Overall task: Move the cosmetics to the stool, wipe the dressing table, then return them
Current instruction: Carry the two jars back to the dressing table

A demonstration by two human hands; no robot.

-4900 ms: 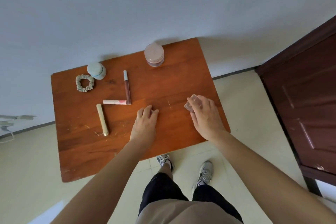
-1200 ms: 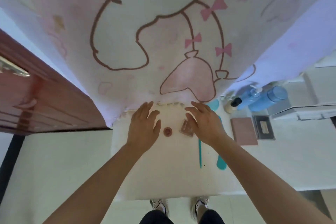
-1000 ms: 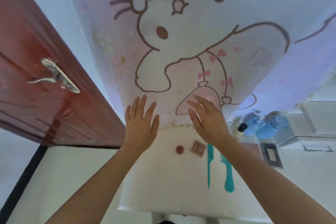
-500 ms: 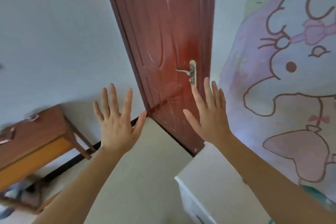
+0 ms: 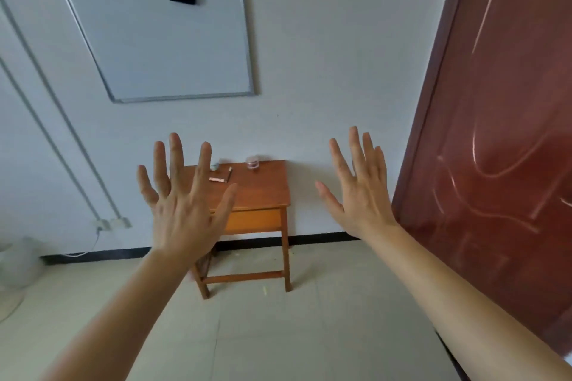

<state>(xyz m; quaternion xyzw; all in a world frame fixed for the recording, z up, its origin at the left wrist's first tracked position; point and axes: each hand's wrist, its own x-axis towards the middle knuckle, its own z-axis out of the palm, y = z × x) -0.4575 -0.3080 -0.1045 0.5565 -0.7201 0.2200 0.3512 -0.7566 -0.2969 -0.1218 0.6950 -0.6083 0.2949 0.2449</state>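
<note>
A small brown wooden stool (image 5: pixel 261 192) stands against the white wall a few steps ahead. On its top sit a clear pink jar (image 5: pixel 253 162), a dark lip-gloss tube (image 5: pixel 229 174), a pink tube (image 5: pixel 217 179) and a pale blue jar (image 5: pixel 214 166). My left hand (image 5: pixel 182 198) is raised in the air with fingers spread, holding nothing, and it covers the stool's left part. My right hand (image 5: pixel 360 185) is raised to the right of the stool, fingers straight and empty.
A whiteboard (image 5: pixel 164 37) hangs on the wall above the stool. A dark red door (image 5: pixel 501 139) fills the right side. Wall pipes and a socket (image 5: pixel 113 223) with a cable are at the left. Pale tiled floor (image 5: pixel 278 334) lies between me and the stool.
My view has swung left from the white dressing table and door to face the stool. Both hands stay raised and empty, fingers spread.
</note>
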